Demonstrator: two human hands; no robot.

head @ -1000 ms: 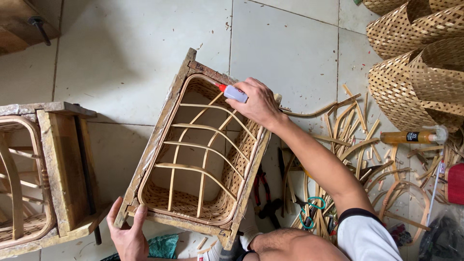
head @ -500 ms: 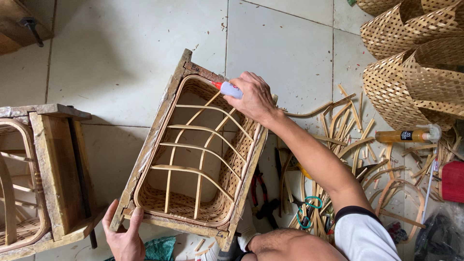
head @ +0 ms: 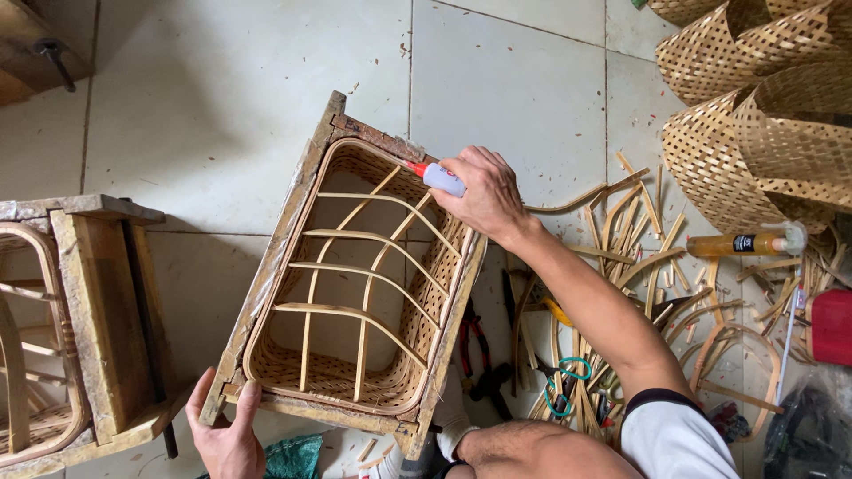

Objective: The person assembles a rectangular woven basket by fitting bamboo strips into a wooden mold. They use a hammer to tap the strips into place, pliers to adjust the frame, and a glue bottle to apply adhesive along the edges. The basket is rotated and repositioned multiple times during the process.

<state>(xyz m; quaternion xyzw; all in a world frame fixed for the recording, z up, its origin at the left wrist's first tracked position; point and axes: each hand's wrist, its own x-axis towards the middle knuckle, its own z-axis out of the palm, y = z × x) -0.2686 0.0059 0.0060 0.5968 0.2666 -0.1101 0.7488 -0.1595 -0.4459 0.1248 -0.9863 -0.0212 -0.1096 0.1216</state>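
Small glue bottle (head: 441, 178) with red nozzle at upper centre of frame, right hand (head: 485, 193) fingers wrapped around it, tip at rim of woven basket (head: 355, 372) inside wooden mould frame (head: 280, 244), left hand (head: 226, 432) gripping frame's lower-left corner, bamboo strips (head: 639, 257) at right.

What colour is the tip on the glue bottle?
Red, on the glue bottle in the right hand; head view.

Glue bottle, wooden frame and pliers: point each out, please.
Glue bottle (head: 441, 178), head view, on its white body beside the red nozzle.
Wooden frame (head: 282, 235), head view, on its left side rail.
Pliers (head: 470, 335), head view, on the red handles on the floor.
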